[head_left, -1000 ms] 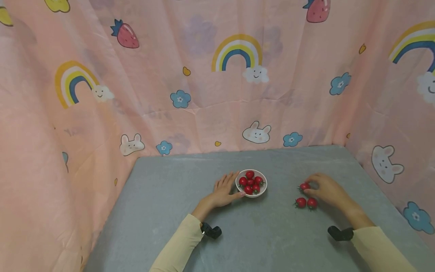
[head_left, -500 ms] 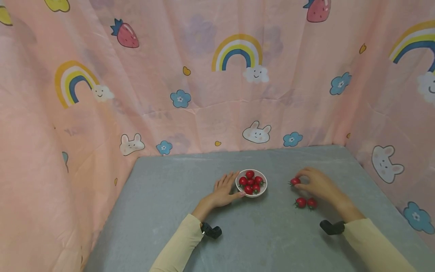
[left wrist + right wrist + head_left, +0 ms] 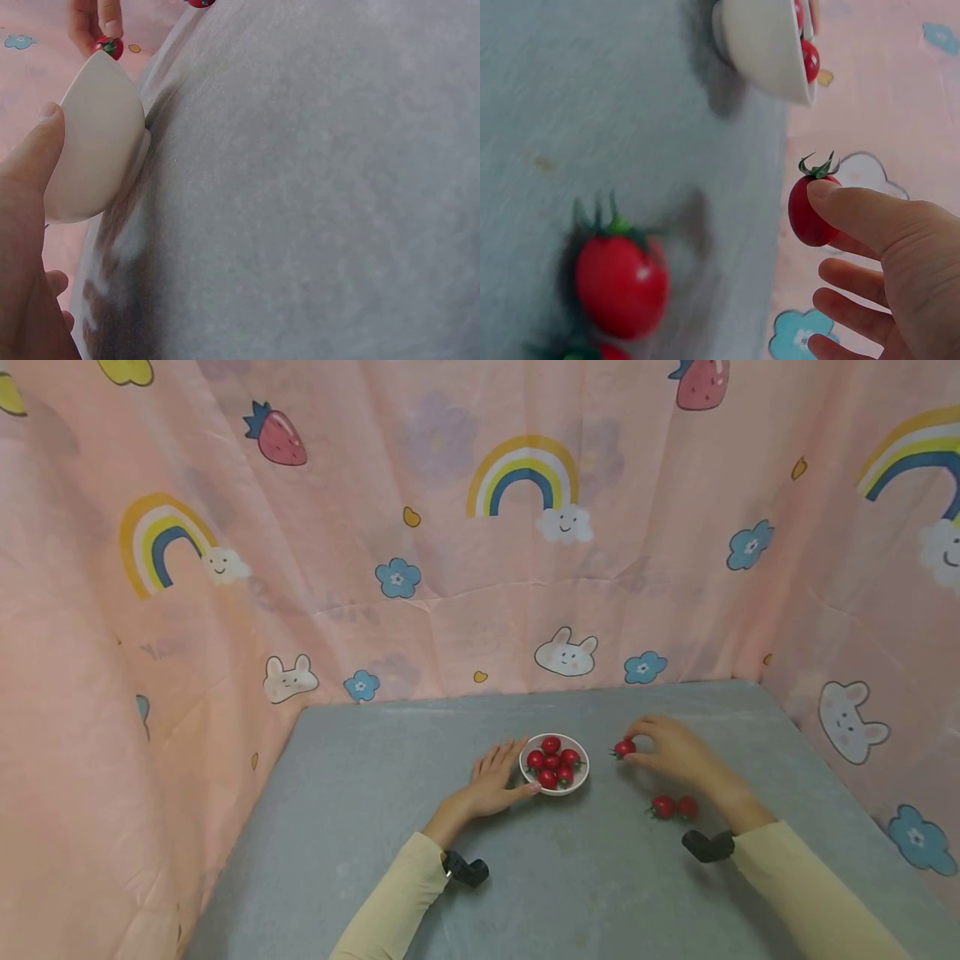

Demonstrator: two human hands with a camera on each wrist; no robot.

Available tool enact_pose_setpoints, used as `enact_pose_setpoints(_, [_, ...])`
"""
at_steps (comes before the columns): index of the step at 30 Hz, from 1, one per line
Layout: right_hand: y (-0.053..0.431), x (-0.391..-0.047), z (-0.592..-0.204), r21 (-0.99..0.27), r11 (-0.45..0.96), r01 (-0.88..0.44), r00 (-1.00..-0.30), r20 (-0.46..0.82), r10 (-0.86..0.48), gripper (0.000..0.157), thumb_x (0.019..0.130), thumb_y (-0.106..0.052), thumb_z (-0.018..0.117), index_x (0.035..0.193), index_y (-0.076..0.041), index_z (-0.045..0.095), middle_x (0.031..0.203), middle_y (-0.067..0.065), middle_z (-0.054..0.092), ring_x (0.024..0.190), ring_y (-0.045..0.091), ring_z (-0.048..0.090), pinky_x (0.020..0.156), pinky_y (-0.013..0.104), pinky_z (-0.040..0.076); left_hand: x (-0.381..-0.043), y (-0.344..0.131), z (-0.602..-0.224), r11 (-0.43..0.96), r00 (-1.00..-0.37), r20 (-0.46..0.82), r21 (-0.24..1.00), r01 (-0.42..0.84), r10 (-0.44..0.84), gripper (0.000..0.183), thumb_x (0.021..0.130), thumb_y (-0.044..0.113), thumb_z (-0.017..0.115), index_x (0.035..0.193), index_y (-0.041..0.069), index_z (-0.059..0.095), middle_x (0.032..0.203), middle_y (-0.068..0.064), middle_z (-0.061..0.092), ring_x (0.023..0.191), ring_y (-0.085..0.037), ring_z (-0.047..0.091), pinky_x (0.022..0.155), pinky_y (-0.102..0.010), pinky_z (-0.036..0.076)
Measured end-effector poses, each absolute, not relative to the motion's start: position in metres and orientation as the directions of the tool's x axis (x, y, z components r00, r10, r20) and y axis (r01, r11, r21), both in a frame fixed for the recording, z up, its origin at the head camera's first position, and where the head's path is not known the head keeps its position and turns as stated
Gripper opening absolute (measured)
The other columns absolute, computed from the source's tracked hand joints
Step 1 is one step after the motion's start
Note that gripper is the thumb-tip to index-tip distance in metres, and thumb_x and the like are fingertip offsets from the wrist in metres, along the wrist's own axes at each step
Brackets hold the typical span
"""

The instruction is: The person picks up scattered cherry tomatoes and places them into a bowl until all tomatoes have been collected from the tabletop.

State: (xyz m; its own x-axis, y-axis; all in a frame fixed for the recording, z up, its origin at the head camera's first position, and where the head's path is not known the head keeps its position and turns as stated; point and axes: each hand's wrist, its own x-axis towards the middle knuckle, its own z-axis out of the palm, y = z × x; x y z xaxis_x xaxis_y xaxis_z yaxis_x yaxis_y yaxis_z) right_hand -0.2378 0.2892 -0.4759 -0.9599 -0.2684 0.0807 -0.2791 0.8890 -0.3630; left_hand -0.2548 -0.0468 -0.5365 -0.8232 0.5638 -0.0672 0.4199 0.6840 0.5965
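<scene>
A small white bowl [image 3: 101,142] holding several red cherry tomatoes [image 3: 551,746] stands mid-table. My left hand [image 3: 489,787] rests against its left side, fingers stretched out and thumb at the near rim. To the right of the bowl, my right hand [image 3: 678,758] pinches one cherry tomato [image 3: 808,217] between thumb and forefinger, its green stem end pointing toward the bowl. That tomato is raised off the table. Two more, a left cherry tomato [image 3: 663,807] and a right cherry tomato [image 3: 687,808], lie side by side below the right hand in the head view.
The grey table [image 3: 360,793] is enclosed at the back and sides by a pink patterned curtain [image 3: 450,635]. Black wrist devices are on the left sleeve [image 3: 401,893] and the right sleeve [image 3: 810,885].
My right hand has carried its cherry tomato leftward and away from me, closer to the bowl. My left hand, the bowl and the two tomatoes on the table have stayed in place.
</scene>
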Motion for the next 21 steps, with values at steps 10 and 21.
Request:
enact_pose_setpoints(10, [0.258, -0.244, -0.467, -0.350, 0.883, -0.312, -0.950, 0.082, -0.303, 0.033, 0.085, -0.031, 0.078, 0.113, -0.013, 0.072, 0.129, 0.016, 0.063, 0.126, 0.040, 0.052, 0.105, 0.062, 0.042, -0.254, -0.047, -0.535, 0.680, -0.825, -0.069, 0.606, 0.412, 0.562, 0.084, 0.096, 0.056, 0.053, 0.160, 0.033, 0.005, 0.169, -0.009, 0.010, 0.156, -0.037, 0.007, 0.120, -0.063, 0.009])
enact_pose_setpoints(21, [0.226, -0.250, -0.461, -0.331, 0.869, -0.367, -0.930, 0.114, -0.349, 0.033, 0.083, -0.031, 0.080, 0.109, -0.013, 0.073, 0.126, 0.015, 0.065, 0.122, 0.038, 0.056, 0.104, 0.059, 0.044, -0.256, -0.046, -0.537, 0.693, -0.828, -0.083, 0.598, 0.403, 0.554, 0.084, 0.096, 0.059, 0.052, 0.160, 0.035, 0.003, 0.169, -0.008, 0.010, 0.156, -0.036, 0.007, 0.120, -0.063, 0.009])
